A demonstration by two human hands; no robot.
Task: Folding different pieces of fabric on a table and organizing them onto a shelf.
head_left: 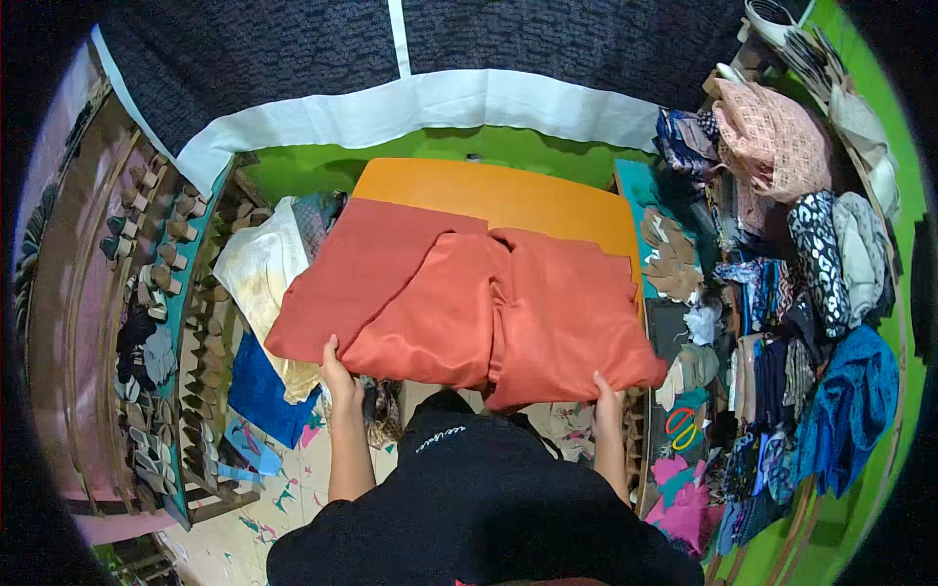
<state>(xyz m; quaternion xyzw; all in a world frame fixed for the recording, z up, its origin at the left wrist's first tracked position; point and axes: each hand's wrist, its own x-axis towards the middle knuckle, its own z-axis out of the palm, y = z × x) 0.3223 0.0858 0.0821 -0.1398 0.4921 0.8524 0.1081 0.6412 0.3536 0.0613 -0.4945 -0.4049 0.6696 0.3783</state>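
Note:
A large folded piece of coral-red fabric (420, 317) spreads in front of me, partly over an orange tabletop (489, 186). Its upper left part looks duller, while the middle and right are shinier. My left hand (340, 376) grips the near left edge, thumb on top and the other fingers hidden beneath. At the near right edge my right hand (606, 398) holds the same fabric in the same way. A fold runs down the middle between the two hands, and the near edge hangs past the table toward me.
Wooden racks with shoe forms (210, 361) stand at the left, beside a cream cloth (264, 264) and a blue cloth (269, 391). Shelves at the right hold folded fabrics (767, 376). Scissors (681, 428) lie near pink scraps (684, 503). Scraps litter the floor (283, 498).

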